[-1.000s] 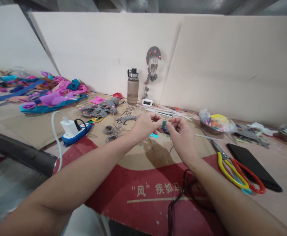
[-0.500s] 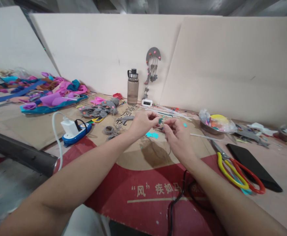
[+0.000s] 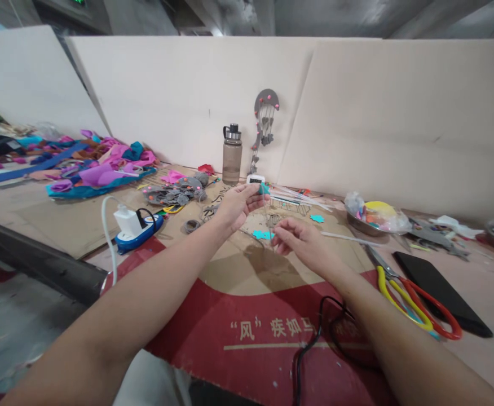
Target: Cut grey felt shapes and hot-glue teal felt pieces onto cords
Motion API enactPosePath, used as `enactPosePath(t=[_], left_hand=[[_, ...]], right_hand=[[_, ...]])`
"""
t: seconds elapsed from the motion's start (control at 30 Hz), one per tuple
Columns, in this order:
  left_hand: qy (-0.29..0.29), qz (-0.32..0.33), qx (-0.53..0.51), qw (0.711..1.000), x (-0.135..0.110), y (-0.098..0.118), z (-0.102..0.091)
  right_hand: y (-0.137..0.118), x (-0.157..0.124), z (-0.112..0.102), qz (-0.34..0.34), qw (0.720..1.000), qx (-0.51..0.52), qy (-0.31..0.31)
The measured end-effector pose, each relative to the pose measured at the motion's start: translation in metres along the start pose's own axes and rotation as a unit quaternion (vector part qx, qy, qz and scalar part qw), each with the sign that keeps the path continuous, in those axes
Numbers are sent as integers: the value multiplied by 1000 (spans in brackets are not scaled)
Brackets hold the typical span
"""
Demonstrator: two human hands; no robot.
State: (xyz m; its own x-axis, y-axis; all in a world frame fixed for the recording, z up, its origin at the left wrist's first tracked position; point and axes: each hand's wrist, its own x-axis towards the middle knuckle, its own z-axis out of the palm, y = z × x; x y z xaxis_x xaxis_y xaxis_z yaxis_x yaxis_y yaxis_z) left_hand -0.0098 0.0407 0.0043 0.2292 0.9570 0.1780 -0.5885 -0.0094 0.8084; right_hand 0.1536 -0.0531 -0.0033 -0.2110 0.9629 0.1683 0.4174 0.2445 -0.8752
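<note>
My left hand (image 3: 239,204) is raised above the cardboard and pinches a small teal felt piece (image 3: 264,189) between thumb and fingers. My right hand (image 3: 301,241) sits lower and to the right, its fingers pinched together; a thin thread (image 3: 267,217) seems to run from the teal piece down toward them. More teal cut-outs (image 3: 263,234) lie on the cardboard sheet (image 3: 238,270) under the hands, one more teal cut-out (image 3: 317,218) further right.
Yellow and red scissors (image 3: 416,304) and a black phone (image 3: 441,292) lie right. A metal bowl of bits (image 3: 371,217), a water bottle (image 3: 232,155), grey felt shapes (image 3: 173,194), a power strip with charger (image 3: 135,228), a black cable (image 3: 314,338) and coloured fabric (image 3: 98,166) surround the hands.
My hands were together on the teal piece. The left hand has lifted up with it and the right hand has dropped away, so a gap has opened between them.
</note>
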Motion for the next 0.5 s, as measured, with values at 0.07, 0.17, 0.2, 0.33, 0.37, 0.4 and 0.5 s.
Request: enactPosePath(t=[0.07, 0.17, 0.2, 0.33, 0.37, 0.4, 0.5], left_hand=[[30, -2, -37, 999, 2, 4, -1], [65, 12, -70, 995, 5, 10, -2], [69, 19, -71, 995, 5, 12, -3], [62, 47, -74, 994, 5, 16, -4], [63, 55, -84, 993, 5, 17, -3], [66, 61, -97, 991, 5, 19, -3], [92, 71, -131, 985, 4, 25, -1]], right_hand=[[1, 2, -15, 21, 999, 2, 50], [15, 7, -47, 21, 976, -139, 167], [23, 8, -57, 20, 951, -228, 207], [52, 11, -77, 69, 879, -446, 155], [55, 12, -76, 74, 877, -460, 120], [57, 12, -73, 82, 876, -466, 94], [54, 13, -61, 145, 881, -443, 74]])
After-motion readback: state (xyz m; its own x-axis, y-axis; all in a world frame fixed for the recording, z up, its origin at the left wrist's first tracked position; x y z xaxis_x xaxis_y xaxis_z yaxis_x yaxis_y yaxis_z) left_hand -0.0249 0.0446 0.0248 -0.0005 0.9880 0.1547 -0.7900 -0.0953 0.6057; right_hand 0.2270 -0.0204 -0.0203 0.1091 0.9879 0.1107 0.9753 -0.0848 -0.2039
